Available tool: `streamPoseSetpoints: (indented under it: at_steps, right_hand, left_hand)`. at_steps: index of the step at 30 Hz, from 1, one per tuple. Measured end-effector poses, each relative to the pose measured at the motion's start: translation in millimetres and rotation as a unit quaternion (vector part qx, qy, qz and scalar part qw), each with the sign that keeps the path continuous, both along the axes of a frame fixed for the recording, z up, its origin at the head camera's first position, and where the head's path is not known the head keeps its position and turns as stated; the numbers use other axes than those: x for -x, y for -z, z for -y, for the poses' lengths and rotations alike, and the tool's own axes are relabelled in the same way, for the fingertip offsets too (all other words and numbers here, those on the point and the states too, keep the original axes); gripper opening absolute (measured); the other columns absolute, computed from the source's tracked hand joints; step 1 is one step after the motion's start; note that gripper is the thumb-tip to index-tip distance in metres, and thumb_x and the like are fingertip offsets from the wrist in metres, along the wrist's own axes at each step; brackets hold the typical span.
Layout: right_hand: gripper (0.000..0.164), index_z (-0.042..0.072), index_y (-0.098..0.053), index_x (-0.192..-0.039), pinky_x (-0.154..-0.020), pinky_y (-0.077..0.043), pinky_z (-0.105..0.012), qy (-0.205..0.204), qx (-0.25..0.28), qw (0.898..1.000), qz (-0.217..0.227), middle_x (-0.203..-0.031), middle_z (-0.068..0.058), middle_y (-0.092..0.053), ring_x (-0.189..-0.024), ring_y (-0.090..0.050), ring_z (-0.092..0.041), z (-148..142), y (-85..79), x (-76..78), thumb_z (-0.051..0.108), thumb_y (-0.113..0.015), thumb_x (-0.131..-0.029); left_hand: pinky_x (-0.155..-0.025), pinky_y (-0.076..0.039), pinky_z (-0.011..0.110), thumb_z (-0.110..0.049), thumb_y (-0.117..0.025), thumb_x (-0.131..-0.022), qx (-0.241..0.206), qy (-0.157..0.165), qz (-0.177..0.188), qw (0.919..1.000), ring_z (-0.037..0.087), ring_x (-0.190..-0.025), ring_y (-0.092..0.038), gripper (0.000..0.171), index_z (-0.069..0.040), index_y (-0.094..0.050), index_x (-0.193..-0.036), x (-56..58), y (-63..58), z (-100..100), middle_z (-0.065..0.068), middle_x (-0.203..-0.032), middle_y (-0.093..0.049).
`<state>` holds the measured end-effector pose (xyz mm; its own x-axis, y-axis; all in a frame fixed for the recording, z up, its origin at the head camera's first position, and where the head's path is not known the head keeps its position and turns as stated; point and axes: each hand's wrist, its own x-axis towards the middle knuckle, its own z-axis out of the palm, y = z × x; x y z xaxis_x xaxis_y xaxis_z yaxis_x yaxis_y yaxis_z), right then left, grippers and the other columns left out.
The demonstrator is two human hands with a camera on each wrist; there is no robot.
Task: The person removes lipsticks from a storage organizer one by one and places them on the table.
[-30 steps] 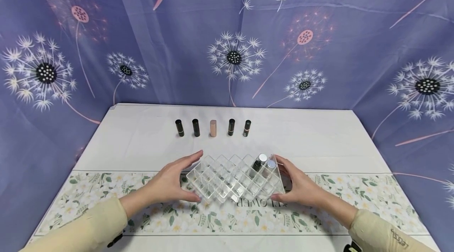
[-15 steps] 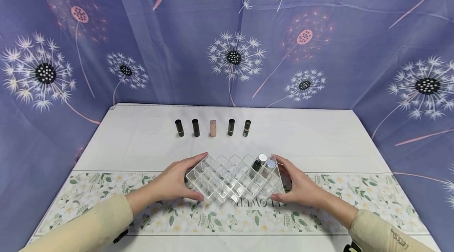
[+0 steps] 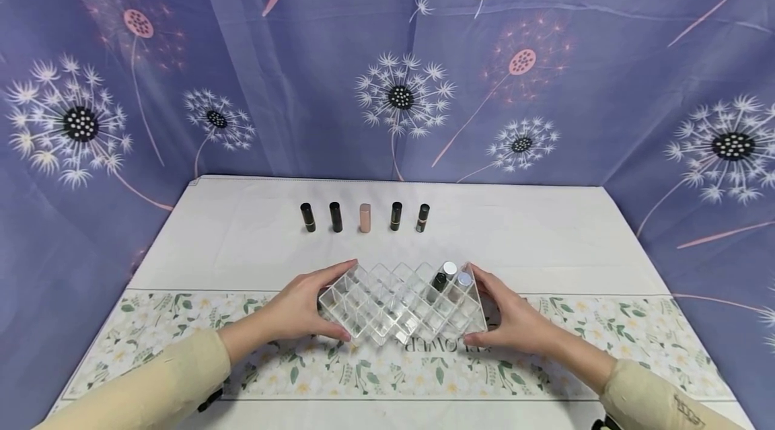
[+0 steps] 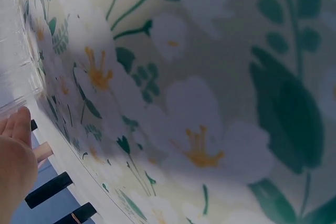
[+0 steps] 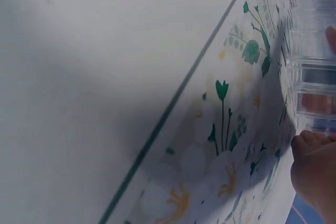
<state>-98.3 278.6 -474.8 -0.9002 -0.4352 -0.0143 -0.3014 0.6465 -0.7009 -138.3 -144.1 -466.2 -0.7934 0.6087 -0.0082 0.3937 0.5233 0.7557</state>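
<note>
A clear lipstick organizer (image 3: 381, 309) with diamond-shaped compartments lies across the floral strip in the head view. My left hand (image 3: 299, 305) grips its left end, thumb at the near side and fingers at the far side. The opposite end is held the same way by my right hand (image 3: 514, 315). Toward the right end, a black-topped tube (image 3: 439, 280) and two silver-topped tubes (image 3: 449, 270) stand in compartments. In the left wrist view, part of the organizer (image 4: 18, 51) shows above the fingers. The right wrist view catches its clear wall (image 5: 315, 40) and my right hand (image 5: 315, 171).
Behind the organizer, several lipsticks stand upright in a row: black ones (image 3: 336, 217) and a rose-gold one (image 3: 365, 218) in the middle. The white table (image 3: 514, 235) carries a floral strip (image 3: 200, 322). A purple dandelion-print curtain (image 3: 315, 80) borders its back and sides.
My left hand has moved slightly right and closed in on the organizer's left end. The right hand, the organizer and the lipsticks have stayed in place.
</note>
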Motion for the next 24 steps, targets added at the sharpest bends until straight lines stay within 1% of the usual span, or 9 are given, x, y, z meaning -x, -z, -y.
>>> streamPoseSetpoints:
  at_steps: [3, 6, 9, 12, 13, 15, 18, 21, 24]
  right_hand:
    - [0.135, 0.002, -0.017, -0.17, -0.121, -0.032, -0.067, -0.003, -0.012, 1.0, 0.0, -0.168, -0.024, -0.037, -0.147, -0.048, -0.045, -0.5, -3.2, -4.0, 0.05, -0.098, -0.074]
    - [0.131, 0.004, -0.014, -0.171, -0.12, -0.034, -0.063, -0.011, -0.01, 1.0, -0.002, -0.171, -0.024, -0.031, -0.149, -0.045, -0.046, -2.7, -7.8, -8.2, 0.049, -0.095, -0.079]
    - [0.121, 0.007, -0.012, -0.172, -0.123, -0.036, -0.042, -0.024, 0.001, 1.0, -0.019, -0.172, -0.023, -0.03, -0.151, -0.042, -0.046, -5.6, -13.9, -10.2, 0.042, -0.09, -0.086]
    - [0.112, 0.011, -0.013, -0.173, -0.122, -0.028, -0.019, -0.035, 0.021, 0.998, -0.04, -0.171, -0.023, -0.031, -0.152, -0.039, -0.046, -7.3, -21.7, -9.0, 0.031, -0.087, -0.092]
    - [0.109, 0.013, -0.014, -0.173, -0.12, -0.024, -0.013, -0.037, 0.025, 0.998, -0.044, -0.171, -0.022, -0.031, -0.152, -0.038, -0.045, -7.6, -24.5, -8.1, 0.029, -0.086, -0.093]
    - [0.106, 0.014, -0.015, -0.173, -0.119, -0.022, -0.008, -0.04, 0.031, 0.997, -0.056, -0.171, -0.023, -0.032, -0.152, -0.037, -0.044, -7.9, -30.0, -5.8, 0.025, -0.085, -0.094]
    - [0.102, 0.016, -0.02, -0.172, -0.119, -0.023, -0.008, -0.036, 0.025, 0.996, -0.074, -0.171, -0.018, -0.036, -0.153, -0.039, -0.04, -8.0, -36.8, -1.8, 0.024, -0.085, -0.095]
    - [0.097, 0.013, -0.028, -0.17, -0.121, -0.024, -0.011, -0.032, 0.015, 0.995, -0.094, -0.169, -0.015, -0.04, -0.151, -0.042, -0.039, -6.7, -43.2, 2.8, 0.025, -0.086, -0.093]
    - [0.094, 0.011, -0.034, -0.168, -0.124, -0.031, -0.024, -0.034, 0.001, 0.993, -0.111, -0.167, -0.012, -0.044, -0.15, -0.045, -0.041, -4.4, -50.1, 7.7, 0.027, -0.087, -0.092]
  left_hand:
    - [-0.115, -0.05, 0.052, -0.05, -0.101, -0.067, 0.0, -0.001, 0.0, 1.0, 0.036, -0.146, -0.053, 0.125, -0.015, -0.036, -0.168, 0.6, 0.4, -0.7, 0.009, -0.167, -0.044]
    - [-0.115, -0.05, 0.052, -0.047, -0.101, -0.067, -0.003, 0.0, 0.001, 1.0, 0.037, -0.145, -0.053, 0.124, -0.014, -0.036, -0.168, 1.3, 0.4, -1.2, 0.009, -0.167, -0.045]
    - [-0.115, -0.05, 0.052, -0.046, -0.102, -0.067, -0.014, 0.001, 0.003, 0.9999, 0.037, -0.146, -0.052, 0.124, -0.014, -0.037, -0.167, 1.8, 1.0, -0.4, 0.01, -0.167, -0.045]
    - [-0.116, -0.049, 0.051, -0.046, -0.102, -0.066, -0.029, 0.001, 0.009, 0.9995, 0.036, -0.146, -0.052, 0.123, -0.014, -0.038, -0.167, 2.0, 1.6, 0.9, 0.01, -0.167, -0.045]
    - [-0.117, -0.048, 0.051, -0.045, -0.102, -0.066, -0.033, 0.001, 0.01, 0.9994, 0.036, -0.146, -0.053, 0.123, -0.013, -0.038, -0.167, 2.0, 1.8, 1.3, 0.01, -0.166, -0.046]
    - [-0.117, -0.048, 0.05, -0.043, -0.102, -0.066, -0.041, 0.0, 0.015, 0.999, 0.036, -0.145, -0.053, 0.123, -0.013, -0.039, -0.167, 2.2, 2.0, 1.5, 0.01, -0.166, -0.047]
    - [-0.117, -0.047, 0.049, -0.042, -0.103, -0.065, -0.047, 0.001, 0.019, 0.9987, 0.035, -0.144, -0.054, 0.122, -0.014, -0.039, -0.166, 2.6, 2.3, 1.6, 0.01, -0.165, -0.048]
    - [-0.117, -0.048, 0.05, -0.043, -0.103, -0.065, -0.046, 0.001, 0.022, 0.9987, 0.035, -0.144, -0.054, 0.122, -0.016, -0.039, -0.166, 3.0, 3.1, 1.9, 0.009, -0.164, -0.049]
    - [-0.117, -0.048, 0.05, -0.044, -0.102, -0.066, -0.044, 0.002, 0.021, 0.9988, 0.035, -0.144, -0.054, 0.122, -0.016, -0.039, -0.166, 3.2, 3.8, 2.1, 0.008, -0.164, -0.049]
